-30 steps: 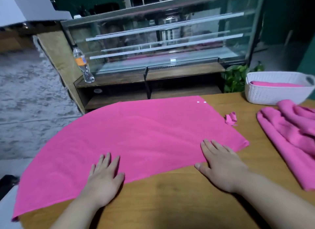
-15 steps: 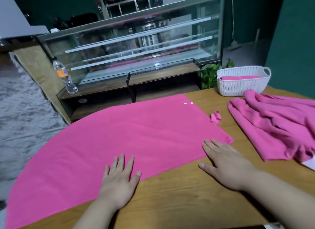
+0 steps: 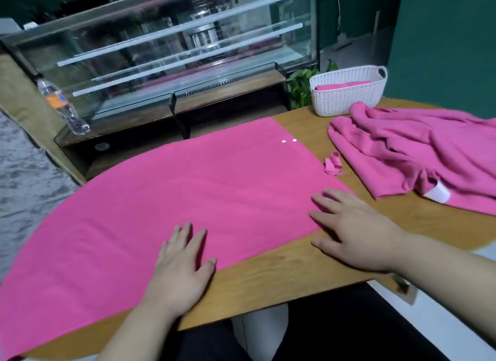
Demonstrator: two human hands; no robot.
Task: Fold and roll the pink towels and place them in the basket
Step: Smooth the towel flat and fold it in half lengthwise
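Now farther right along the pink towel (image 3: 188, 194): left hand (image 3: 182, 266), right hand (image 3: 354, 231)

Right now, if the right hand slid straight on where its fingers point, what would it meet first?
Only more towel: the right hand lies flat near its right corner, fingers aimed left and away. Nothing stands on the towel along that line; beyond its far edge is the glass case, depth unclear.

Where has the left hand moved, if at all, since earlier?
Yes. The left hand slid right along the near edge of the towel, toward its white dots.
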